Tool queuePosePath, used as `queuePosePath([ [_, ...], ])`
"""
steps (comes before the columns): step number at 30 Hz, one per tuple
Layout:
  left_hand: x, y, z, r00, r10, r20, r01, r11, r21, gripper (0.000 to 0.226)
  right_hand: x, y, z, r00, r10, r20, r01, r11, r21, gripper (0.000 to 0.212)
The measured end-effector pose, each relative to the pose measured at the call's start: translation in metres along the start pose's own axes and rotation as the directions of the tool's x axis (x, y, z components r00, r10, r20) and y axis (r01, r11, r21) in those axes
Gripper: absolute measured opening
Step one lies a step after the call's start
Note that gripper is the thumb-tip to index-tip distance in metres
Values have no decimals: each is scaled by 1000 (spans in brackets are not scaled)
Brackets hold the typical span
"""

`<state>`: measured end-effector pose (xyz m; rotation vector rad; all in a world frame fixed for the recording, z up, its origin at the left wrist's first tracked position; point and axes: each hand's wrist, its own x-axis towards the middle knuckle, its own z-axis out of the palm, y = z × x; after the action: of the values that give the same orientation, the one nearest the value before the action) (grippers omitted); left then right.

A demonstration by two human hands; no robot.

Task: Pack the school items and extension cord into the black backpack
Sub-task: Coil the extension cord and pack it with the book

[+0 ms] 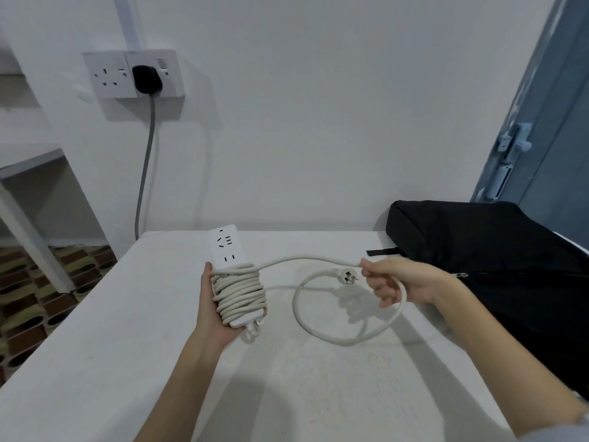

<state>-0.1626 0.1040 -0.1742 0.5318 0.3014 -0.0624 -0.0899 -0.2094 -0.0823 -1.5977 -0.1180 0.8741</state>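
Over the middle of the table [127, 314], the extension cord [237, 282] is gripped by the left hand [212, 309] while its free tail is pinched by the right hand [400, 282]; should that pinch slacken, the wound turns could be loosened before the black backpack [497, 256] at the right edge is reached.

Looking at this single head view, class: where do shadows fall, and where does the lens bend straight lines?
Head view: cord loop and right hand cast soft shadows on the white table; wide-angle lens bows the door frame; mild overall softness.
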Motion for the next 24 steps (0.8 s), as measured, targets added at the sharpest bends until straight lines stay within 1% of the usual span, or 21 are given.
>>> queuePosePath([
  [1, 0, 2, -1, 998, -52, 39, 53, 998, -17, 57, -1, -2, -6, 1000, -17, -17, 18, 999, 49, 25],
  [2, 0, 4, -5, 999, -33, 30, 32, 999, 25, 63, 0, -4, -11, 998, -31, -58, 35, 997, 73, 22],
  [3, 0, 7, -7, 997, -48, 69, 43, 997, 69, 68, 2, -5, -15, 992, -41, -120, 51, 996, 74, 19],
  [4, 0, 8, -8, 984, -106, 146, 96, 992, 77, 67, 5, -5, -18, 978, -58, -201, 68, 997, 44, 18],
  [5, -2, 6, -4, 968, -141, 208, 119, 986, 114, 62, 11, -3, -19, 952, -88, -293, 87, 996, -16, 19],
  [7, -9, 4, 9, 935, -203, 289, 150, 969, 198, 48, 23, 0, -19, 870, -171, -462, 97, 979, -180, 23],
  [8, -13, 4, 15, 906, -273, 325, 205, 952, 229, 44, 29, 2, -17, 828, -215, -518, 87, 962, -260, 22],
  [9, -17, 4, 19, 897, -313, 313, 218, 928, 303, 43, 34, 3, -14, 793, -251, -555, 64, 941, -333, 22],
  [10, -19, 4, 20, 910, -319, 265, 200, 897, 393, 46, 38, 4, -12, 770, -278, -575, 44, 921, -386, 22],
  [11, -23, 6, 21, 932, -306, 192, 173, 846, 505, 52, 42, 3, -8, 755, -300, -584, 40, 909, -415, 22],
  [12, -30, 6, 26, 942, -297, 155, 145, 778, 612, 55, 43, -1, -4, 744, -318, -588, 54, 905, -421, 21],
  [13, -35, 5, 30, 945, -293, 147, 111, 708, 698, 54, 44, -6, 1, 735, -338, -587, 82, 905, -418, 19],
  [15, -44, -1, 43, 952, -282, 115, 68, 567, 821, 49, 41, -21, 12, 738, -387, -553, 148, 892, -427, 15],
  [16, -47, -4, 48, 957, -273, 93, 62, 509, 858, 45, 37, -30, 20, 757, -410, -509, 182, 880, -439, 14],
  [18, -48, -9, 53, 961, -264, 78, 45, 428, 903, 43, 29, -44, 42, 816, -453, -360, 252, 839, -483, 13],
  [20, -45, -16, 56, 965, -257, 52, 52, 382, 923, 51, 17, -53, 65, 852, -481, -206, 320, 790, -523, 13],
  [21, -46, -19, 60, 970, -238, 47, 45, 369, 928, 50, 10, -56, 76, 859, -492, -138, 353, 766, -537, 13],
  [23, -43, -23, 60, 979, -194, 57, 23, 385, 923, 47, -3, -61, 93, 874, -486, -4, 401, 727, -558, 11],
  [24, -40, -24, 58, 983, -176, 52, 25, 410, 912, 52, -9, -62, 99, 880, -471, 59, 418, 710, -566, 11],
])
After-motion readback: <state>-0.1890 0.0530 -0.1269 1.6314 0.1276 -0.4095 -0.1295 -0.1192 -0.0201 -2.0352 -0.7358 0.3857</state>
